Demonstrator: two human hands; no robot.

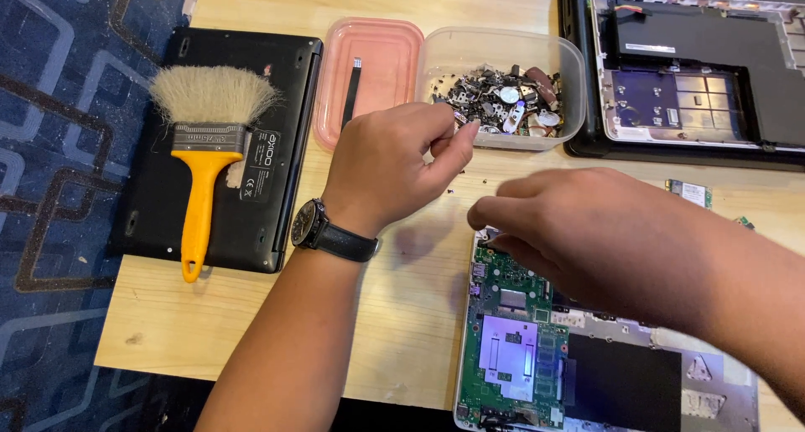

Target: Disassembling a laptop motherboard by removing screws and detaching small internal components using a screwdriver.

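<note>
The pale wooden tabletop (251, 323) carries everything here, and on its left lies a black laptop base (251, 80), turned over, with a yellow-handled brush (201, 159) resting across it. At the far right sits a second opened laptop shell (696, 71), and just under my hands is the open laptop with its green circuit board (511, 348) showing. Beyond my hands stands a clear plastic tub (503, 50) of small screws and metal bits, touching a pink lid (377, 54) that has a slim black tool lying on it. My left hand (390, 168) hovers just before the tub, fingers (457, 138) pinched nearly together (whether they hold a screw I cannot tell). My right hand (587, 231) reaches over the board's top left corner, fingers (495, 214) curled down onto it, anything under them hidden.
</note>
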